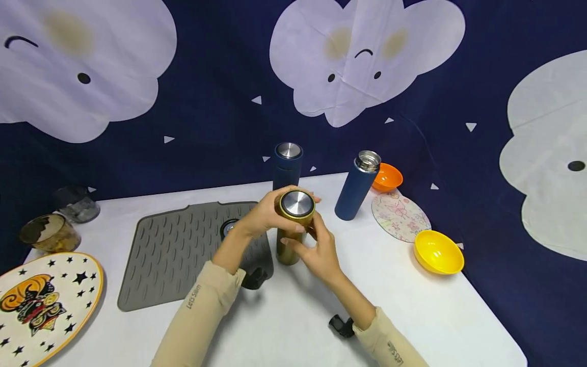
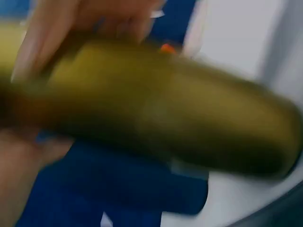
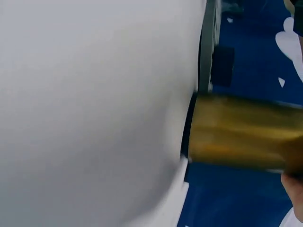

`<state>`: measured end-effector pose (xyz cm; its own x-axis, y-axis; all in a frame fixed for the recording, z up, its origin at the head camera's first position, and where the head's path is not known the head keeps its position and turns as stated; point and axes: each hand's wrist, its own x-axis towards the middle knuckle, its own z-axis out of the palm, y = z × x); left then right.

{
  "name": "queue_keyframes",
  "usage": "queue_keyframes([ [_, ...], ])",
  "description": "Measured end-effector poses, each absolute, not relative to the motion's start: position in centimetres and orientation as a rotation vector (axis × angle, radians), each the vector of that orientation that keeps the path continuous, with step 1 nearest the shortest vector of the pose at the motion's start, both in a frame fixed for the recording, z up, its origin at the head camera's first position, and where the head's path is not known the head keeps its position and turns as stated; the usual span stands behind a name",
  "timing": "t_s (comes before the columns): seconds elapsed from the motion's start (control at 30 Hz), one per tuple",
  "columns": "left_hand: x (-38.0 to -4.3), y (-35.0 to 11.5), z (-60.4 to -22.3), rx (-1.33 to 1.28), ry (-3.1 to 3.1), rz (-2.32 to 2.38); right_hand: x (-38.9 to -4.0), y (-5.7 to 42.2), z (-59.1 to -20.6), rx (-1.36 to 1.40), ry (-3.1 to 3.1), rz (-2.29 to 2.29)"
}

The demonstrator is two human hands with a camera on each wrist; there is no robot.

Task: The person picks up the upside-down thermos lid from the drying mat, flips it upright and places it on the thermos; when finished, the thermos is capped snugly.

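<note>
A gold thermos flask (image 1: 289, 247) with a steel-topped lid (image 1: 297, 203) stands upright between my hands. My left hand (image 1: 266, 215) grips it from the left near the top, just below the lid. From the right, my right hand (image 1: 319, 253) holds the upper body, thumb across the front. The flask's gold side (image 2: 142, 104) is blurred in the left wrist view; its lower end (image 3: 236, 132) appears in the right wrist view. Behind it a blue flask (image 1: 287, 171) is partly hidden. Farther right stands another blue flask (image 1: 353, 191) without a lid.
Left lies a grey ribbed mat (image 1: 174, 255), with a round dark lid (image 1: 227, 228) partly behind my left wrist. A star-patterned plate (image 1: 82, 311) and two glasses (image 1: 64, 242) stand far left. Right are an orange bowl (image 1: 389, 177), a floral disc (image 1: 399, 216) and a yellow bowl (image 1: 437, 252).
</note>
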<state>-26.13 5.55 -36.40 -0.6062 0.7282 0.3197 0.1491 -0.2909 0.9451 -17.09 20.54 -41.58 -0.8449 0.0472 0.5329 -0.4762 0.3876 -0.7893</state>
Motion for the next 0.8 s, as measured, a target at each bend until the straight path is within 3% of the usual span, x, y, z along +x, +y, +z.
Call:
queue_keyframes([
  [0.17,-26.0,4.0,-36.4,1.056,1.758,1.9,-17.3,20.6,-41.5,0.339,-2.187,1.491],
  [0.33,-22.3,7.0,-36.2,0.828,2.312,2.056,-17.0,20.0,-41.2,0.294,-2.179,1.389],
  [0.43,-22.0,8.4,-35.9,0.812,2.513,2.034,-16.6,19.7,-40.5,0.303,-2.138,1.353],
  [0.6,-24.0,7.5,-35.3,1.046,2.189,1.961,-16.2,19.1,-39.4,0.275,-2.125,1.288],
  [0.8,-23.7,4.2,-36.3,0.869,2.228,1.778,-18.7,20.6,-41.0,0.089,-2.131,1.28],
])
